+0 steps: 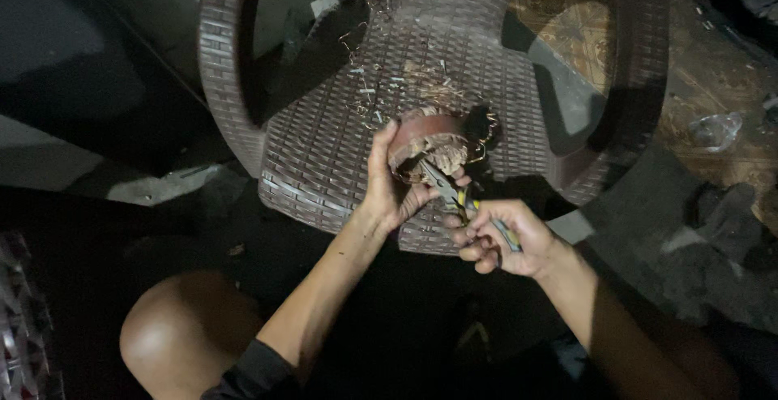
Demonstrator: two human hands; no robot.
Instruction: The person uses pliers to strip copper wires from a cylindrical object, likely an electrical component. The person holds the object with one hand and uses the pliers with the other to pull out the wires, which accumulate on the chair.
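1. My left hand (389, 193) cups a round, brown, ring-shaped metal part stuffed with coppery wire (429, 150). The thumb runs up its left side and the fingers curl under its lower edge, so the grip is closed around it.
2. That wire-filled round part sits on the seat of a brown woven-pattern plastic chair (324, 124), near the front middle, with its open face tilted toward me.
3. My right hand (502, 242) is wrapped tight around the yellow-and-dark handles of a pair of metal pliers (454, 193). The fingers are folded over the grips, squeezing them.
4. The pliers' nose points up and left into the wire bundle inside the round part. I cannot tell whether the tips are biting a strand, as the spot is dim and small.
5. Thin, pale curled wire scraps (381, 84) lie scattered over the chair seat behind the round part, and more loose strands stick out at its right rim.
6. My bare knee (174, 327) shows at the lower left, below the chair.
7. A crumpled clear plastic piece (713, 131) lies on the brown, dirty floor (729, 68) to the right, well apart from my hands.
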